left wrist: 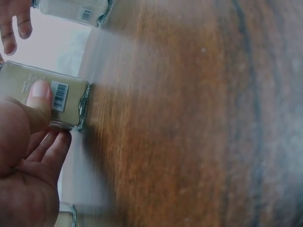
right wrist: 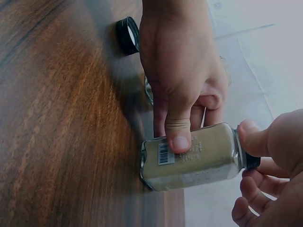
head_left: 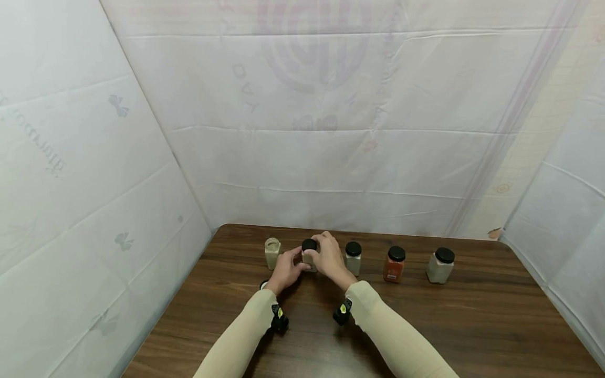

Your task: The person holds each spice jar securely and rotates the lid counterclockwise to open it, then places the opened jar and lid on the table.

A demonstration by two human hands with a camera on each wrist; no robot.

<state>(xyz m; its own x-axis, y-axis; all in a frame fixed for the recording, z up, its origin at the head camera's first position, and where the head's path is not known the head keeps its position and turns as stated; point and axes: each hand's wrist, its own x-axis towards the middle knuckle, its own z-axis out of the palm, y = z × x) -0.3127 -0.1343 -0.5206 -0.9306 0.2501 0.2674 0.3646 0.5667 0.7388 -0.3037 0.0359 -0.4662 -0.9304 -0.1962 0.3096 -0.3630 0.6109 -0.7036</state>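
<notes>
A square glass jar of tan powder (right wrist: 210, 153) stands on the wooden table, a barcode label on its side. My left hand (head_left: 285, 269) grips the jar's body, its thumb pressed beside the barcode in both wrist views. At the top, my right hand (head_left: 329, 256) pinches the black lid (head_left: 309, 244) between thumb and fingers. The lid is still at the jar's mouth; whether it is loose I cannot tell. Left of this jar stands a lidless jar (head_left: 272, 255) with pale contents. A loose black lid (right wrist: 126, 36) lies near my left wrist, partly hidden in the head view.
Right of my hands, a black-lidded jar of pale powder (head_left: 353, 258), one with orange-red contents (head_left: 394, 265) and another pale one (head_left: 440, 266) stand in a row. White sheeting (head_left: 331, 157) hangs behind the brown table (head_left: 491, 315) and along its sides.
</notes>
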